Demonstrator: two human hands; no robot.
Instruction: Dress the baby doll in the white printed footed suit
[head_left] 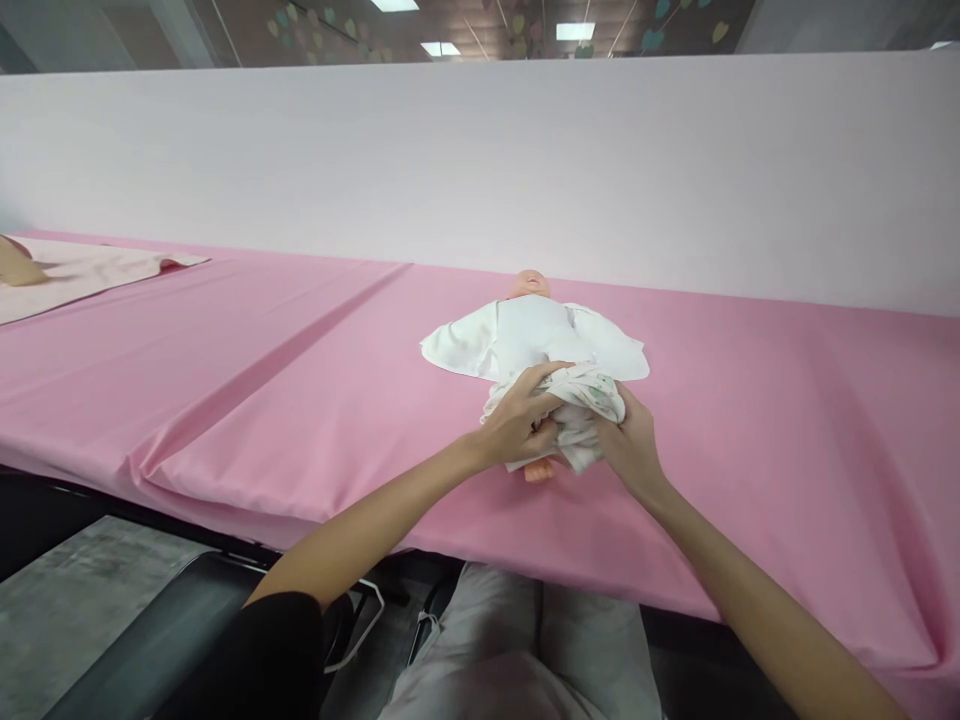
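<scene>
Now gripping cloth (591, 388) at lower end of doll (531, 284) with partly curled left hand (519, 416) and right hand (632, 440); seemingly dressing doll, probably next needing easing cloth along doll.

peach plastic baby doll (531, 284): 1 | white fabric garment (531, 325): 1 | bunched white printed cloth (585, 390): 1 | bare hands (521, 418) (631, 438): 2

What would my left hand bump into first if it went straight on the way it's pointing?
Most likely the bunched patterned cloth your left hand is gripping; beyond that, probably the white garment on the doll, though depth is unclear.
</scene>
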